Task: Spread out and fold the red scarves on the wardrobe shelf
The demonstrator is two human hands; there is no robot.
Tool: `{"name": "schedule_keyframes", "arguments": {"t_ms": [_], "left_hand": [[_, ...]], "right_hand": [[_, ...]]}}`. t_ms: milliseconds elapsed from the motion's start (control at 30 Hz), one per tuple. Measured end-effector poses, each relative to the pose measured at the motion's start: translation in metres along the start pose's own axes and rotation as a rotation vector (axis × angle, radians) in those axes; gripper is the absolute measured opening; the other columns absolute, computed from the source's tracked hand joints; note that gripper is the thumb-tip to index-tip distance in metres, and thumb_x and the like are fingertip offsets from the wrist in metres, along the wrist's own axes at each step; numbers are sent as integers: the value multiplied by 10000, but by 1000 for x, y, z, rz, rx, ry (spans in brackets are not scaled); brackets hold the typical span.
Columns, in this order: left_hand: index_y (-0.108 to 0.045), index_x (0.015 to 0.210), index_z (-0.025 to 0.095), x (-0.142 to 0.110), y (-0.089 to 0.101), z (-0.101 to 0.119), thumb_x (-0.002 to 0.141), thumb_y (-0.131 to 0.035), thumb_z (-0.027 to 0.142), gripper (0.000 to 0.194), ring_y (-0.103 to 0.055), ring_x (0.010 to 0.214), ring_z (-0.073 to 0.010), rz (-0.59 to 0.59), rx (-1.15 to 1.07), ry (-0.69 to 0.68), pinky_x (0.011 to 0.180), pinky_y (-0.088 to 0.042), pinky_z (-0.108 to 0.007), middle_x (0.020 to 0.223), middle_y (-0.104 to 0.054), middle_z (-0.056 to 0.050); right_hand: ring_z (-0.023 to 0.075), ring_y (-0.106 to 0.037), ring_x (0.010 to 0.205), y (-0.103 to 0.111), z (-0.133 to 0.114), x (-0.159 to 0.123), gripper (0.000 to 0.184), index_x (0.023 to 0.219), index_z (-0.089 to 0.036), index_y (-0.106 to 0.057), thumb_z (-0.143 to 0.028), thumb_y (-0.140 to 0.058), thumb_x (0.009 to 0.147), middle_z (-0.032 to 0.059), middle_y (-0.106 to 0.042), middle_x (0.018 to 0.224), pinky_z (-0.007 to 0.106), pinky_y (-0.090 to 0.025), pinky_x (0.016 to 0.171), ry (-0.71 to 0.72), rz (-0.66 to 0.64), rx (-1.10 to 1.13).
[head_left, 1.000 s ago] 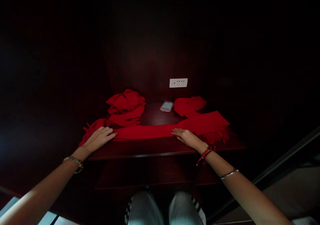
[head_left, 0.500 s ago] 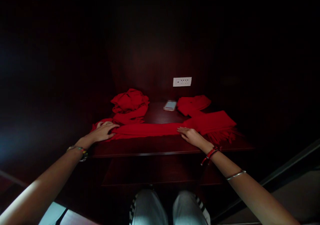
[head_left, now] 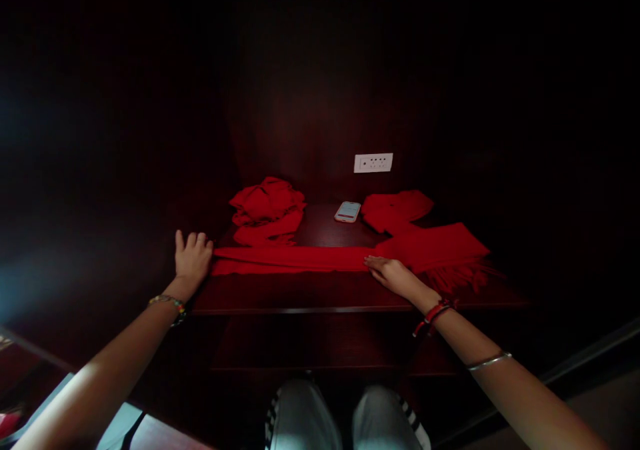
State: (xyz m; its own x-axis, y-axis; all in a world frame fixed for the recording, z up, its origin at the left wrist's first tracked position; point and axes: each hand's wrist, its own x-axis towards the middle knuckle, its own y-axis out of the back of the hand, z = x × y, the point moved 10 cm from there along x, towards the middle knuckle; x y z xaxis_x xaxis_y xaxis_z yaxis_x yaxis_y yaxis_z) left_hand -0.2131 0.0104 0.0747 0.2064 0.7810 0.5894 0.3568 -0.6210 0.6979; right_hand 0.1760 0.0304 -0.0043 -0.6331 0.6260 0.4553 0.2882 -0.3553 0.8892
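Note:
A long red scarf [head_left: 295, 259] lies stretched flat across the front of a dark wooden table [head_left: 310, 297]. My left hand [head_left: 192, 258] rests flat and open on the scarf's left end, fingers spread, at the table's left edge. My right hand [head_left: 393, 273] lies flat and open on the scarf near its middle right, beside a folded red scarf [head_left: 435, 245] with fringe. Both wrists wear bracelets.
A crumpled heap of red scarves [head_left: 267, 211] sits at the back left. Another red scarf pile [head_left: 395, 209] is at the back right. A phone [head_left: 348, 211] lies between them. A white wall socket plate [head_left: 373, 163] is on the dark back panel. My knees [head_left: 345, 417] show below.
My left hand slid left along the scarf to its end, smoothing out the bunched left part. The right hand stayed pressed in place. The view shifted slightly.

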Motion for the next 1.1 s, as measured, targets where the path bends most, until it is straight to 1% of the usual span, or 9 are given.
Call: {"name": "schedule_keyframes", "arguments": {"t_ms": [133, 233, 367, 467, 533, 633, 800, 967, 1100], "left_hand": [[-618, 874, 79, 9, 0, -16, 747, -363, 101, 286, -292, 1172, -329, -17, 37, 103, 973, -101, -543, 1182, -449, -183], [-580, 990, 108, 18, -1, -3, 740, -370, 97, 326, -257, 1204, -320, -101, 39, 70, 962, -118, -549, 1228, -424, -168], [-447, 1187, 197, 11, -6, 71, 669, -463, 118, 525, -286, 1200, -281, -322, -128, -250, 952, -233, -472, 1286, -382, -111], [-446, 1179, 212, -1, 8, 127, 705, -440, 98, 487, -465, 1039, -199, -333, -257, -497, 876, -359, -324, 1143, -501, -83], [-491, 1112, 204, -2, 13, 143, 740, -411, 89, 398, -528, 910, -174, -310, -279, -538, 773, -416, -275, 1017, -551, -71], [-525, 1020, 190, 0, 11, 147, 776, -394, 109, 290, -541, 848, -165, -277, -291, -551, 683, -436, -245, 954, -553, -65], [-551, 891, 176, 5, 10, 130, 841, -355, 187, 203, -539, 758, -142, -200, -268, -524, 622, -433, -220, 863, -544, -53], [-539, 973, 178, 0, 26, 117, 855, -334, 189, 237, -526, 814, -151, -84, -256, -471, 663, -436, -231, 926, -526, -63], [-541, 998, 194, -18, 17, 124, 853, -339, 183, 248, -526, 809, -142, -133, -329, -518, 672, -436, -222, 953, -518, -54]], "right_hand": [[189, -557, 990, -1, 2, 0, 282, 1017, -91, -590, -111, -421, 791, 126, -607, 1052, 304, -425, 895, -16, -17, 1], [189, -563, 980, 2, 1, 1, 280, 1012, -95, -591, -104, -423, 788, 128, -607, 1050, 303, -428, 889, -28, -22, -6], [190, -572, 965, 7, -2, 3, 272, 998, -114, -595, -97, -433, 781, 120, -616, 1035, 299, -440, 872, -40, -33, -23], [191, -575, 958, 9, -2, 3, 267, 1004, -123, -588, -101, -433, 787, 116, -613, 1043, 295, -446, 860, -61, -37, -28], [190, -574, 960, 10, -1, 3, 258, 1001, -119, -585, -108, -423, 799, 117, -611, 1048, 289, -446, 854, -75, -40, -20], [185, -575, 958, 9, 1, 2, 252, 1002, -120, -577, -119, -406, 817, 114, -610, 1050, 282, -447, 845, -87, -43, -12], [185, -587, 932, 11, 3, 3, 258, 1017, -132, -571, -142, -386, 837, 107, -617, 1039, 287, -459, 819, -100, -22, -24], [187, -576, 954, 19, 4, 1, 282, 1059, -120, -555, -142, -380, 840, 114, -608, 1055, 298, -444, 848, -98, 46, -49], [173, -564, 979, 10, -2, 2, 288, 1044, -147, -568, -117, -375, 831, 98, -611, 1055, 286, -439, 861, -30, -35, -43]]}}
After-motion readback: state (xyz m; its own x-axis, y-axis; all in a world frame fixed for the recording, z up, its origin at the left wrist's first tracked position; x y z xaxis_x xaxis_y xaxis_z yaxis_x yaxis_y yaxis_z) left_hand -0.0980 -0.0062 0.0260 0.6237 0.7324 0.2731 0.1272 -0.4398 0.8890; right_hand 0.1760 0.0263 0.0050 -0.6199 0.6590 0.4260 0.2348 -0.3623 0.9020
